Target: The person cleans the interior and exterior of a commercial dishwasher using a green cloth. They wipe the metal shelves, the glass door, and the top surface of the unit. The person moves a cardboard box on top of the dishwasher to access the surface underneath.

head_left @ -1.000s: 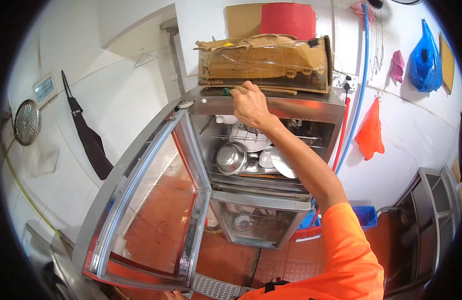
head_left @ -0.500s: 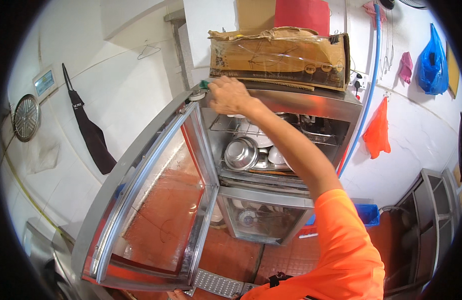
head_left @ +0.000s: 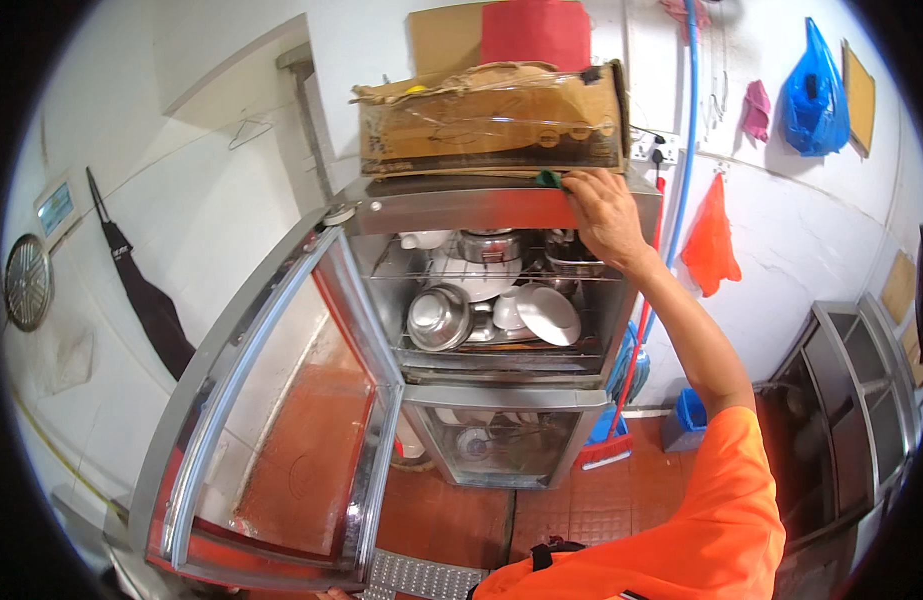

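Observation:
My right hand (head_left: 608, 215) is closed on a small green cloth (head_left: 549, 180), pressed to the top front edge of a steel dish cabinet (head_left: 471, 205). Most of the cloth is hidden under the fingers. The upper glass door (head_left: 291, 420) of the cabinet stands swung out to the left. At that door's bottom corner only a bit of my left hand (head_left: 333, 594) shows, gripping the edge. Inside, on wire racks, are a steel pot (head_left: 439, 317), a metal plate (head_left: 548, 314), white bowls and other dishes. The lower glass door (head_left: 491, 445) is closed.
A torn cardboard box (head_left: 491, 125) lies on the cabinet top. To the right are a blue pipe (head_left: 689, 130), a red broom (head_left: 606, 450), a blue bin (head_left: 688, 420) and a grey shelf unit (head_left: 851, 400). Bags hang on the wall, and a dark umbrella (head_left: 141, 285) hangs at left.
My right hand has slid with the green cloth from the left end of the cabinet's top edge to near its right end. The view has shifted. The upper door stays open.

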Demonstrator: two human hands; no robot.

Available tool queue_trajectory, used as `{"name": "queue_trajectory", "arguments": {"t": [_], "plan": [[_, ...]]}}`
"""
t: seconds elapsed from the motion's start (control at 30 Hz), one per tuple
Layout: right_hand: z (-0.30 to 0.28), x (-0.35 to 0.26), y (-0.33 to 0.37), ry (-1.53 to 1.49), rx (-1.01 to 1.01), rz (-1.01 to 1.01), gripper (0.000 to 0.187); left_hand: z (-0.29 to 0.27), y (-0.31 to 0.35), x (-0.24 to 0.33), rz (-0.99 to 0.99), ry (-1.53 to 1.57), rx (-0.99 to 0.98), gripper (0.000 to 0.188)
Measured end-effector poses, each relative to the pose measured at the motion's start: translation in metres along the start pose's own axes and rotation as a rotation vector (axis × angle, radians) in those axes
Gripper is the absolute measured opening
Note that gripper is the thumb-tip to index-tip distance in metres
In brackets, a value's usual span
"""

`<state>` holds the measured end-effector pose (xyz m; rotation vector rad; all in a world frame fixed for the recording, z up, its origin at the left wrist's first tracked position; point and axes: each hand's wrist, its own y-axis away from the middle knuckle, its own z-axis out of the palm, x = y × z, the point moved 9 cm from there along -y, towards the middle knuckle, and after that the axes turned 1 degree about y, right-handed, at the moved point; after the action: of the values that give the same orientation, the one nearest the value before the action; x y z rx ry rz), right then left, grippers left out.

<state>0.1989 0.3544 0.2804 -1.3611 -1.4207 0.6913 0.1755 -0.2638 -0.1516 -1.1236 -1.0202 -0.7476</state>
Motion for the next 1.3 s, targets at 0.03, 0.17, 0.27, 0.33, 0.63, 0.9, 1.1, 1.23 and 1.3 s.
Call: {"name": "queue_trajectory", "arguments": {"t": [0.03,0.17,0.27,0.33,0.63,0.9,1.1,1.23,1.3], "plan": [[-0.013,0.015,0.01,0.036,0.042,0.043,0.022,-0.005,-0.002,-0.004,0.043,-0.02,-0.005,0.057],[-0.045,0.095,0.049,0.002,0.021,0.247,0.02,0.017,-0.008,0.027,0.176,-0.058,0.03,0.055],[-0.042,0.139,0.062,-0.305,-0.003,0.454,0.023,-0.005,-0.014,-0.012,0.222,-0.086,-0.016,0.059],[-0.033,0.151,0.071,-0.579,-0.022,0.649,0.028,-0.008,-0.009,-0.017,0.278,-0.109,-0.09,0.064],[0.022,0.208,0.126,-1.727,0.376,1.203,0.025,0.024,0.048,0.025,0.158,-0.018,0.024,0.053],[0.003,0.174,0.191,-2.428,0.484,1.349,0.03,0.147,0.137,0.073,-0.085,0.132,-0.495,0.049],[-0.061,0.15,0.249,-1.967,0.332,1.562,0.025,0.247,0.172,0.047,0.282,-0.174,-0.74,0.065],[-0.111,0.116,0.306,-1.514,0.009,1.612,0.027,0.341,0.187,0.109,0.129,-0.162,-0.717,0.061],[-0.133,0.107,0.34,-1.386,-0.132,1.656,0.025,0.377,0.194,0.108,0.284,-0.111,-0.702,0.057]]}}
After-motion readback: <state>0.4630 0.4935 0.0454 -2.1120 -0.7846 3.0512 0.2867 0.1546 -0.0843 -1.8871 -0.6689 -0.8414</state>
